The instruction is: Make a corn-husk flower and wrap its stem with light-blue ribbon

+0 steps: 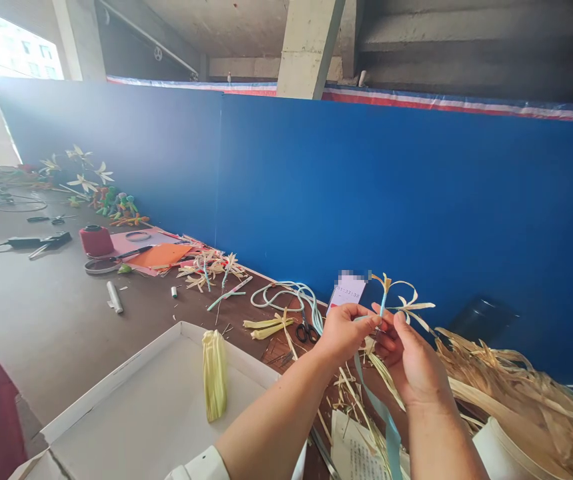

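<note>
Left hand [349, 333]: thumb and forefinger pinching the blue-wrapped stem of a flower [383, 303] near its lower end; right hand [411, 357]: fingers curled in at the same stem, thumb up beside it, exact grip partly hidden; flower upright between the hands, above the table [151, 320], pale petals at top; blue tape [391, 437] hanging below the hands; phone [349, 291] just behind left hand; black scissors [307, 332] left of it; husks [511, 380] heaped to the right; white box [131, 413] at near left, a pale-green bundle [215, 377] in it.
</note>
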`<state>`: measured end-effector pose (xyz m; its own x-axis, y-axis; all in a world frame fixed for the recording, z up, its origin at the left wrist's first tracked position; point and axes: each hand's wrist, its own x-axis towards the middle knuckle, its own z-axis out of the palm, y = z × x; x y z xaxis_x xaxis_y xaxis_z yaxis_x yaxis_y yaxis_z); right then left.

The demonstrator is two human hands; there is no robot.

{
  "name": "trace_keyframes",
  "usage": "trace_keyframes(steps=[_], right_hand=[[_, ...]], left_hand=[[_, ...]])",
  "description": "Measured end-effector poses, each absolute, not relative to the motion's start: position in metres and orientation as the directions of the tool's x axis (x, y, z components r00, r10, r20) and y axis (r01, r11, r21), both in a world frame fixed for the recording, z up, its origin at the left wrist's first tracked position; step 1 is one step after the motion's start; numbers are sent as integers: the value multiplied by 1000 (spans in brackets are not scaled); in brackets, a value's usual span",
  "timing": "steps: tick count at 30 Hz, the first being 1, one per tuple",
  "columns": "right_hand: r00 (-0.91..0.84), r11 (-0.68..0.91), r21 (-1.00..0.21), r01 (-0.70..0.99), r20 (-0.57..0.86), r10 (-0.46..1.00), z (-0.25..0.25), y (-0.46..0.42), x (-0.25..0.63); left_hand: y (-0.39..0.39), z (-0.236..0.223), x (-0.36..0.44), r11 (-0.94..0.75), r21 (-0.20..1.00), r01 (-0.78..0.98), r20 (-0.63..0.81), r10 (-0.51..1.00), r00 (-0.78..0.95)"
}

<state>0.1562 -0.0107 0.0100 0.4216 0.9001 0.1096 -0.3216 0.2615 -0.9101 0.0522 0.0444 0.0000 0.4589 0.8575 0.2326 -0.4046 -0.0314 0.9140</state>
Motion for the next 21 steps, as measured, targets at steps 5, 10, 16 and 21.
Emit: trace_keyframes(steps=[5,10,16,21], right_hand=[[439,264,-916,-302,112,892,13,-12,156],[474,244,-942,-231,110,874,14,-13,155],[501,239,-941,-239,91,861,17,-16,158],[461,213,-952,-220,91,883,17,-18,159]], left_hand=[[45,0,52,-30,933,-360,203,868,453],[40,4,50,-55,955,-291,195,856,478],[42,3,46,-104,970,-222,211,812,544],[48,2,39,-76,977,-199,183,774,606]])
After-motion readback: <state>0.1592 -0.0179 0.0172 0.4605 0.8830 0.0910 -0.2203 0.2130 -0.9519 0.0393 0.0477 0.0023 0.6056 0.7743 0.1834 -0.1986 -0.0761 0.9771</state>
